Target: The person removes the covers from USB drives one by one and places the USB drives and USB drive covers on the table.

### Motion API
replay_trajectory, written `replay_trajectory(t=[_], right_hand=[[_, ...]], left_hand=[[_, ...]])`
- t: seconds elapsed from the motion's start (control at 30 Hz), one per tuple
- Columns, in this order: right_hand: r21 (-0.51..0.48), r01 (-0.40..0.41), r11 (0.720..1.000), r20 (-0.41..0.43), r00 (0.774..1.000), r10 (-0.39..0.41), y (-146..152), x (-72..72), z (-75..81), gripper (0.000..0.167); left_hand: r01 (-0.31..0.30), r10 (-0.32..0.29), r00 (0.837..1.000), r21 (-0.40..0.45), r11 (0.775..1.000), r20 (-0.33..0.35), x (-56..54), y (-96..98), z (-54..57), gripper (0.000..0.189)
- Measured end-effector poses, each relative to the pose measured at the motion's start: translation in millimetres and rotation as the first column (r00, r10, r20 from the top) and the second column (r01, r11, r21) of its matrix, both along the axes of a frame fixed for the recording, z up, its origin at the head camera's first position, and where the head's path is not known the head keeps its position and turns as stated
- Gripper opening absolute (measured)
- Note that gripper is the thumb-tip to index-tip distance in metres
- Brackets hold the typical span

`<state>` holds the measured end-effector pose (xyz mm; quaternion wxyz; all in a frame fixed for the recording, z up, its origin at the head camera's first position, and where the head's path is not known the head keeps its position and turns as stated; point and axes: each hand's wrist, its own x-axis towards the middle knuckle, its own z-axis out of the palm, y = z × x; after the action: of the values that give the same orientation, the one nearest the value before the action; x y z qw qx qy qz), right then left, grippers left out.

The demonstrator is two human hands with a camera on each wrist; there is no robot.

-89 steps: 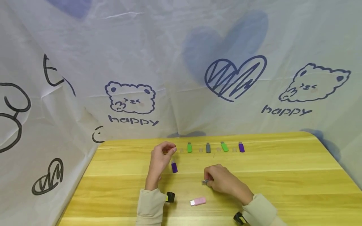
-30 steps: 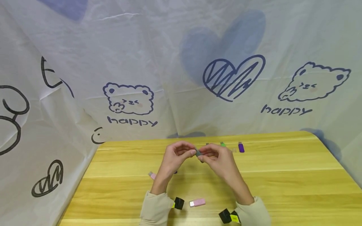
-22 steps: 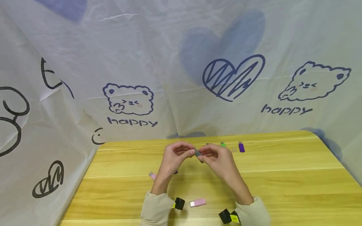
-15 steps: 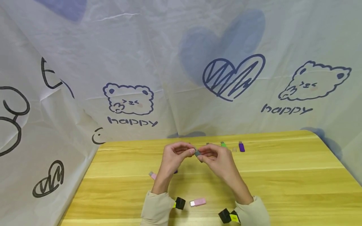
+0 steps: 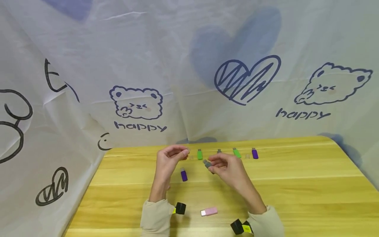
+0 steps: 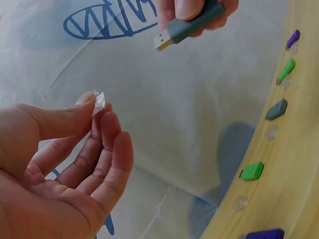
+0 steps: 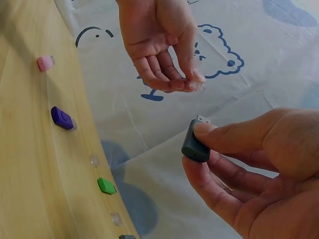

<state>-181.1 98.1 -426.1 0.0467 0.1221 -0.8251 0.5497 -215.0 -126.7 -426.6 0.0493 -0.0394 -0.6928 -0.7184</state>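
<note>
At left, the left hand (image 5: 165, 164) pinches a clear cap (image 6: 100, 103) between thumb and fingertips. A purple USB stick (image 5: 184, 174) lies beside that wrist on the bench (image 5: 124, 200). Further right, a gray USB stick (image 7: 195, 147) sits gripped between the right hand's (image 5: 229, 167) thumb and fingers, above the bench, its metal plug (image 6: 162, 40) projecting leftward, apart from the cap.

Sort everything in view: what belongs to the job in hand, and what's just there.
Job:
gray USB stick, held by the right hand
clear cap, pinched by the left hand
probably second gray stick, green sticks, purple sticks, pink sticks, loose clear pieces

Just there:
wooden table
patterned cloth, backdrop
black wrist devices
</note>
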Motion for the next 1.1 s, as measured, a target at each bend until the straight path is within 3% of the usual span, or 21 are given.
replay_trajectory(t=[0.3,0.63,0.87,1.1], right_hand=[[-0.005,0.043,0.999,0.014,0.999,-0.043,-1,-7.4,-12.1,0.018],[-0.002,0.109,0.994,0.089,0.990,-0.108,-20,-26.9,-43.9,0.010],[0.089,0.115,0.989,0.113,0.986,-0.125,-34,-38.9,-62.3,0.012],[0.179,0.147,0.973,0.138,0.975,-0.173,-41,-41.4,-70.6,0.014]], left_hand=[[0.005,-0.004,1.000,-0.051,0.999,0.031,-2.5,-6.4,0.1,0.010],[0.011,-0.002,0.999,-0.172,0.985,0.052,-4.1,-18.6,-5.1,0.010],[0.021,-0.008,0.998,-0.236,0.972,0.055,-5.9,-22.3,-10.5,0.007],[0.046,-0.024,0.997,-0.312,0.949,0.072,-7.4,-22.0,-16.6,0.005]])
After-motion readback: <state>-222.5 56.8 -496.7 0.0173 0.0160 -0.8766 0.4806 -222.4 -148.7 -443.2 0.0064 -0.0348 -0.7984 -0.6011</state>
